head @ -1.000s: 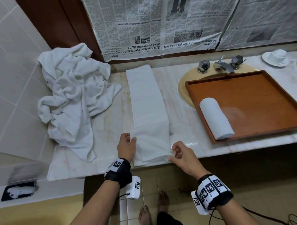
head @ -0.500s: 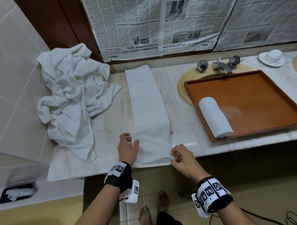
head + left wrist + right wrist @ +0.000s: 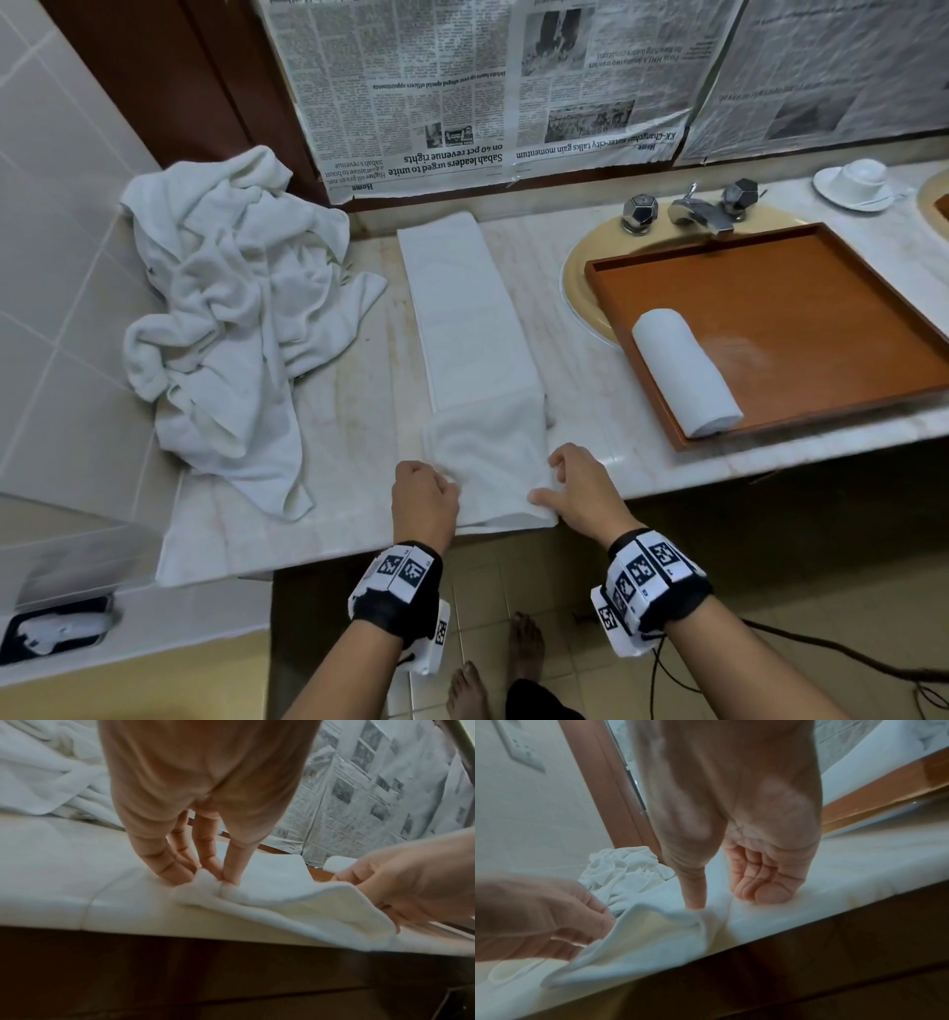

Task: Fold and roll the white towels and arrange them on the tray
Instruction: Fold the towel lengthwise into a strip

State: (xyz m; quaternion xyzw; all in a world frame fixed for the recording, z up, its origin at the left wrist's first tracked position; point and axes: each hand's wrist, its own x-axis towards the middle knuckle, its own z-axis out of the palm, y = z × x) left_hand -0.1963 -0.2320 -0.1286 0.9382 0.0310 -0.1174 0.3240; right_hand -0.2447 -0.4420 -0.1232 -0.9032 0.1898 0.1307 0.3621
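While left hand (image 3: 424, 501) and right hand (image 3: 583, 491) pinch it, white towel (image 3: 475, 329) long, near end doubled

Your bare left hand (image 3: 424, 497) and right hand (image 3: 583, 491) carry no gloves or sleeves. Each wrist wears a black fabric band (image 3: 398, 609) faced with white square-patterned marker tiles (image 3: 652, 562), with a white boxy camera unit (image 3: 430, 645) slung beneath. A thin black cable (image 3: 801, 645) trails from your right band. Your feet (image 3: 526, 645) are bare.

The pale marble counter (image 3: 359, 411) is laid with a folded white towel strip (image 3: 470, 329) — crumpled white towels (image 3: 226, 318) at nine o'clock, a white cup and saucer (image 3: 855, 184) at two.
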